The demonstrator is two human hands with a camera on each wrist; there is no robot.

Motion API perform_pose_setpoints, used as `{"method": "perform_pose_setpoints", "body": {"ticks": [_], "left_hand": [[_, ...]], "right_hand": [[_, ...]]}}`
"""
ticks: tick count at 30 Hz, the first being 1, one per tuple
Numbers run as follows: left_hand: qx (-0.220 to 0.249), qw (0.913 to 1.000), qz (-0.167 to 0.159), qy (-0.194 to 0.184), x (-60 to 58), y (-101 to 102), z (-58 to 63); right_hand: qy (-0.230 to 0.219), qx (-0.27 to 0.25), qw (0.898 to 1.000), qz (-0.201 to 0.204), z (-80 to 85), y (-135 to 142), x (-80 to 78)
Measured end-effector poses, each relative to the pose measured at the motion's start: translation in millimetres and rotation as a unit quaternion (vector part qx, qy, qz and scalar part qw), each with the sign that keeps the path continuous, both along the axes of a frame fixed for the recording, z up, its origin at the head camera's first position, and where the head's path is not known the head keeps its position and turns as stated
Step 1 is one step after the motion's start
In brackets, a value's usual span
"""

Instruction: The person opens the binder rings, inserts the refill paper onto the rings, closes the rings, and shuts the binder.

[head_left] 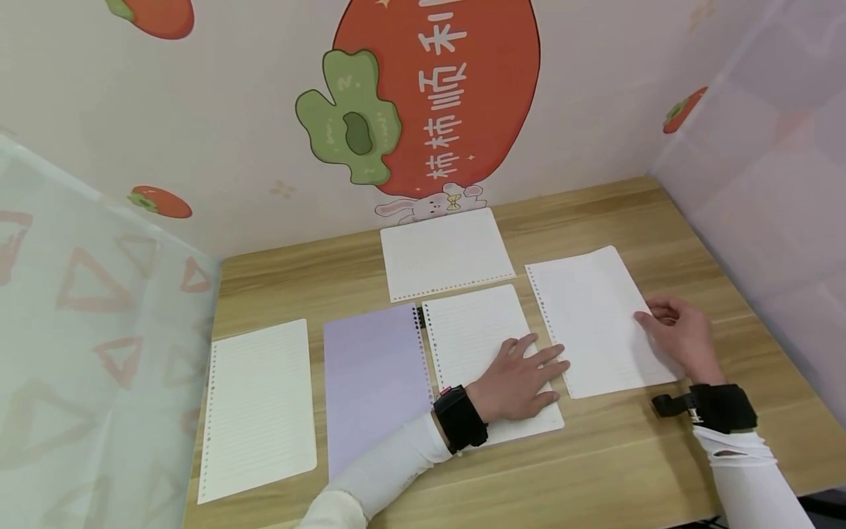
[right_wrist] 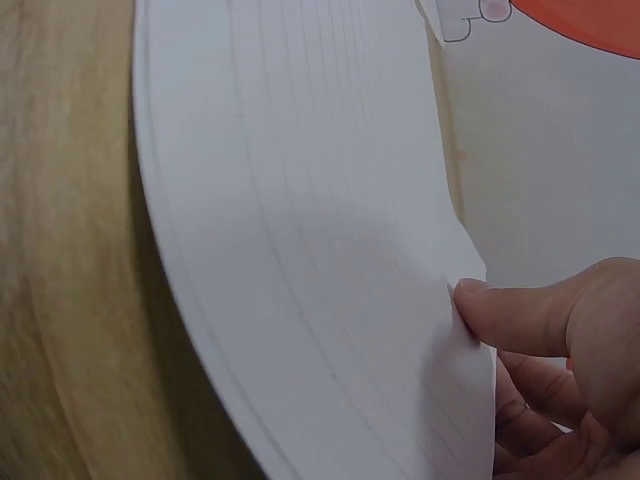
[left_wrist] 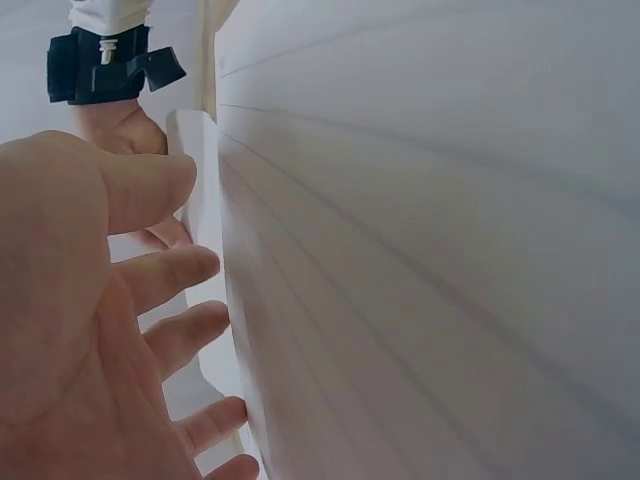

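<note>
My left hand (head_left: 518, 378) rests flat with fingers spread on a white lined sheet (head_left: 472, 327) with punched holes. Its fingertips reach past that sheet's right edge, near a second punched sheet (head_left: 584, 316). My right hand (head_left: 684, 338) pinches this second sheet at its right edge between thumb and fingers. In the right wrist view the thumb (right_wrist: 510, 315) lies on top of the pinched lined paper (right_wrist: 320, 230), which bows up from the wood. Left of the left hand is a purple punched sheet (head_left: 373, 382), partly under the left forearm.
Another lined sheet (head_left: 261, 411) lies at the far left of the wooden table (head_left: 595, 455). A sheet turned sideways (head_left: 446, 253) lies at the back by the printed wall (head_left: 264, 110). A small dark piece (head_left: 421, 317) shows between the purple sheet and the middle sheet.
</note>
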State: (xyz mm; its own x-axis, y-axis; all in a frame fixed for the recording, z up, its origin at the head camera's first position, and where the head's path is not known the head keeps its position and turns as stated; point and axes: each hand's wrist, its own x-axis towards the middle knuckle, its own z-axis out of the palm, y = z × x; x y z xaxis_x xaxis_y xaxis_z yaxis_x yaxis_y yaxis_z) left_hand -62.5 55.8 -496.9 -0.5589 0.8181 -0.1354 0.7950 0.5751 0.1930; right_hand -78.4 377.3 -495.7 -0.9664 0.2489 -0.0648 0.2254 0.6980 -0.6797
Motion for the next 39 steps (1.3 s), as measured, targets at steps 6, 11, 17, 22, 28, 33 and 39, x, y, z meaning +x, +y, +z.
{"method": "perform_pose_setpoints", "body": {"ticks": [6, 11, 17, 22, 28, 33, 39], "left_hand": [[0.004, 1.0, 0.0, 0.008, 1.0, -0.4, -1.7], [0.001, 0.9999, 0.002, 0.011, 1.0, -0.3, -3.1], [0.003, 1.0, 0.003, 0.006, 1.2, -0.1, -3.2], [0.025, 0.9994, 0.008, -0.022, -1.8, -1.0, -3.9], [0.092, 0.9895, 0.036, -0.106, -11.2, -3.2, -5.8], [0.167, 0.9688, 0.08, -0.165, -20.5, -4.6, -5.2], [0.276, 0.9031, 0.165, -0.285, -28.0, -7.8, -3.1]], "right_hand": [[0.005, 0.007, 1.0, -0.001, -1.5, 2.6, 1.2], [0.035, 0.012, 0.999, -0.007, -3.4, 5.6, 2.9], [0.036, 0.018, 0.999, -0.008, -2.2, 9.2, 5.7], [0.0, -0.011, 1.0, 0.017, 1.4, 19.1, 6.9], [-0.048, -0.089, 0.993, 0.055, -0.6, 33.0, 5.0], [-0.091, -0.118, 0.987, 0.055, -4.0, 37.6, 5.7], [-0.112, -0.187, 0.974, 0.054, -4.3, 36.8, 10.4]]}}
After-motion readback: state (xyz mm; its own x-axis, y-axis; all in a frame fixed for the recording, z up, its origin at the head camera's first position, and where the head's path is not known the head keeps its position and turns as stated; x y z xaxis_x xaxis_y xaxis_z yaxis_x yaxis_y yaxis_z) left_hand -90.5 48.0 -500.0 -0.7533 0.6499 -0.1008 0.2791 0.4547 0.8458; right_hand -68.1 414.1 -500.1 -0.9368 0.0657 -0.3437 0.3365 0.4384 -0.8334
